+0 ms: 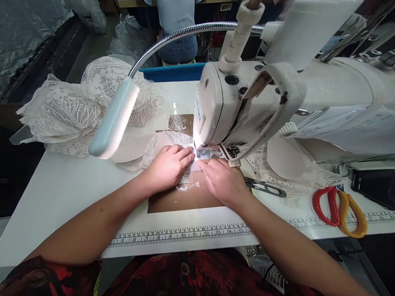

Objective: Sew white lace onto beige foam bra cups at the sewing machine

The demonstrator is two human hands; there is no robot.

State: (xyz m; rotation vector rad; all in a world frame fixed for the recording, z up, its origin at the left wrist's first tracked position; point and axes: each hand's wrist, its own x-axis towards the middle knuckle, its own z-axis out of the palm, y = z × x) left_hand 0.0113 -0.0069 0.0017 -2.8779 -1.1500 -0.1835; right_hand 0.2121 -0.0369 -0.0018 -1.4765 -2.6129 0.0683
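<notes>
White lace fabric lies under the head of a white sewing machine. My left hand is closed at the fabric's edge, its fingertips pressed together just left of the needle area. On the other side, my right hand pinches the edge of the fabric close to the presser foot. The two sets of fingertips almost meet in front of the needle, which is hard to make out in the glare. Beneath the hands is a brown sheet taped to the table, partly shiny.
A lit gooseneck lamp hangs left of the machine. Lace cups are heaped behind it. To the right lie thread snips, scissors and more lace. A printed ruler runs along the front edge. A person sits beyond.
</notes>
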